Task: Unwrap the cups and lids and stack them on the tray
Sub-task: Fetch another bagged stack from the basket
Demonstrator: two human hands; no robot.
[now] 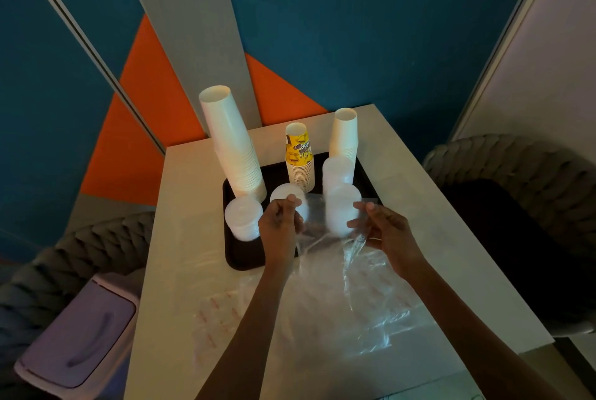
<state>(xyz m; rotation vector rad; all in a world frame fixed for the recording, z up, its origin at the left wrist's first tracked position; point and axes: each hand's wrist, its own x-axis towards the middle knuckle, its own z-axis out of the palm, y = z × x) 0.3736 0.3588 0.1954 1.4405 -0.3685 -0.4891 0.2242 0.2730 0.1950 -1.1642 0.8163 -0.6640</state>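
The left grip [280,225] has its fingers curled, with thumb and forefinger pinching one upper corner of a clear plastic wrapper [325,238]. The right grip [387,232] pinches the opposite edge between thumb and fingers. The wrapper is held above the near part of a black tray [238,257]. Its top edge runs left to right between the two hands and the rest hangs crumpled toward the counter [193,206].

A translucent stack of lids [342,209] shows through the wrapper at the tray's near right; whether it is inside the wrapper or just behind it cannot be told. A second lid stack [338,174] stands just behind it, a third [285,196] is partly hidden by the left grip, and a fourth [243,217] stands at the tray's near left.

At the back of the tray stand three stacks of cups, long axes upright, narrow ends up and rims toward the tray:
- a tall white stack [232,145] on the left, tilting leftward in this view
- a yellow printed stack [300,157] in the middle
- a shorter white stack [345,132] on the right

On the counter nearer the person lie loose clear wrappers [371,312], one of them with red print [219,319]. A lidded bin [80,328] stands beside the counter at lower left, and a woven chair [516,167] stands to the right.
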